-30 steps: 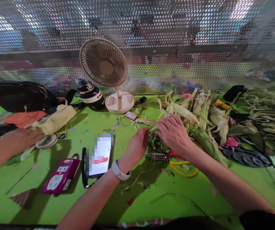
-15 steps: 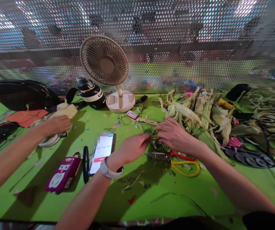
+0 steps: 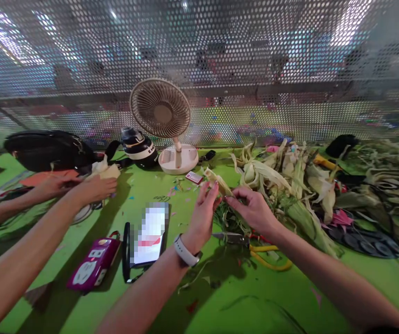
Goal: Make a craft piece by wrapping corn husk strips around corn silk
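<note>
In the head view a folded, pale yellow corn husk (image 3: pixel 219 182) is raised just above the green table. My left hand (image 3: pixel 202 215), with a white watch band (image 3: pixel 185 250) at its wrist, pinches the husk from the left. My right hand (image 3: pixel 253 211) grips its lower right end between thumb and fingers. Beneath my hands lies a tangle of thin green strips (image 3: pixel 232 215). Scissors (image 3: pixel 232 238) with red and yellow handles rest in front of it, partly under my right forearm. A heap of dry corn husks (image 3: pixel 269 169) stands just beyond my right hand.
A white fan (image 3: pixel 178 160), a black bottle (image 3: pixel 140 150) and a black bag (image 3: pixel 48 150) line the perforated metal screen (image 3: pixel 227 55). A phone (image 3: pixel 151 236) and a purple device (image 3: pixel 93 264) lie left of me. A co-worker's hands (image 3: pixel 97 190) reach in from the left.
My hands have lifted the husk out of the green tangle, and my left hand has turned more upright. A co-worker's second arm has come in at left. The view has tilted upward.
</note>
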Tool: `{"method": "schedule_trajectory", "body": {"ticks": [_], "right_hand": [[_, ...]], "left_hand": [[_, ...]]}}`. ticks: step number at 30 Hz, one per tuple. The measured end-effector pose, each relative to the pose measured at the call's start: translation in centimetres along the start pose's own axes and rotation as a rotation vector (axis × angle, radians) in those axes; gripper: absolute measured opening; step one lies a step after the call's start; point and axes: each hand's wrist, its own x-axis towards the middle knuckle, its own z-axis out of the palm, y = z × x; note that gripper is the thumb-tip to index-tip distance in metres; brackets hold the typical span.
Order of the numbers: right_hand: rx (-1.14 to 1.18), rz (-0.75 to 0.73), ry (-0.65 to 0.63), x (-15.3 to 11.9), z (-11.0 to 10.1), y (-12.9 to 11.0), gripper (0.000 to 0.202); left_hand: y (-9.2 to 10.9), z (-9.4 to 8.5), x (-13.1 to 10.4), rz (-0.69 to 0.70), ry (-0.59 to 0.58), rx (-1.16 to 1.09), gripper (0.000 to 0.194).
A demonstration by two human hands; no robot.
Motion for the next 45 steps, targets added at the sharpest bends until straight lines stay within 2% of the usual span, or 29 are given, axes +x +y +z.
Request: {"method": "schedule_trajectory", "body": {"ticks": [3,5,8,10,13,16,21,28,34,36,38,42,45], "right_hand": [[-0.048,-0.08,0.018,-0.3,0.2,-0.2,0.016],[0.019,-0.072,-0.018,-0.4,0.4,0.0,0.016],[0.187,0.042,-0.068,-0.5,0.8,0.4,0.019],[0.318,0.148,-0.093,-0.5,1.0,0.6,0.024],[0.495,0.246,-0.1,-0.4,1.2,0.6,0.029],[0.596,0.318,-0.101,-0.4,1.4,0.5,0.03],[0.599,0.387,-0.137,-0.4,1.5,0.8,0.031],[0.56,0.401,-0.391,-0.8,1.3,1.1,0.03],[0.689,0.555,-0.545,-1.4,1.7,0.8,0.043],[0.726,0.575,-0.514,-1.4,1.7,0.6,0.048],[0.731,0.568,-0.424,-1.4,1.7,0.5,0.043],[0.614,0.453,-0.282,-1.3,1.7,0.6,0.024],[0.583,0.387,-0.222,-1.2,1.5,0.6,0.022]], "left_hand": [[-0.7,0.7,-0.4,-0.133,-0.107,-0.079,0.035],[-0.7,1.0,-0.6,-0.037,-0.15,-0.098,0.033],[-0.4,1.1,-0.5,0.135,-0.18,-0.078,0.03],[-0.2,1.2,-0.3,0.139,-0.211,-0.083,0.033],[0.0,1.3,0.0,0.076,-0.235,-0.135,0.035],[0.1,1.6,0.3,0.038,-0.227,-0.143,0.027],[0.2,1.9,0.4,0.074,-0.139,-0.098,0.027],[1.1,1.5,1.2,0.033,-0.04,-0.168,0.019],[2.5,1.3,1.3,0.096,-0.055,-0.168,0.02],[2.7,1.4,1.3,0.087,-0.071,-0.196,0.023],[2.8,1.3,1.2,0.065,-0.108,-0.23,0.024],[2.6,1.1,1.2,0.043,-0.121,-0.205,0.022],[2.5,1.0,1.1,0.071,-0.121,-0.151,0.022]]}}
